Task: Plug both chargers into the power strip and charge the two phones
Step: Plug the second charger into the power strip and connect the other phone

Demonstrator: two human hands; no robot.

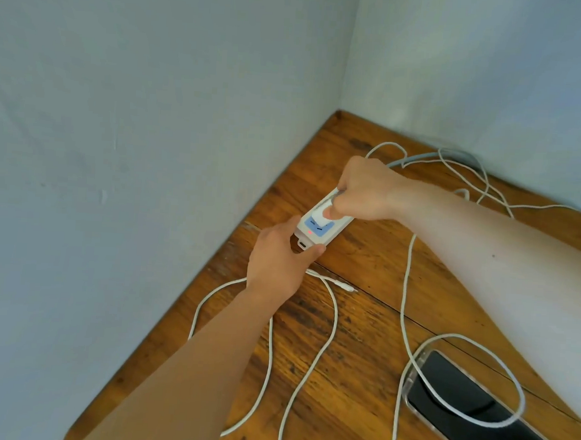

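Observation:
A white power strip (319,229) with a blue socket face and a small red light lies near the table's left edge. My left hand (280,260) grips its near end. My right hand (362,190) is closed over a white charger on the strip's far part, thumb pressing down; the charger is mostly hidden. A black phone (484,415) in a clear case lies at lower right with a loop of white cable (517,383) over it. Another white cable (331,310) trails across the table, its free plug tip (351,289) lying beside my left wrist.
The wooden table (358,360) sits in a corner between two pale blue walls. The strip's grey cord (422,158) and more tangled white cable lie at the back by the right wall. The table's left edge runs close to the strip.

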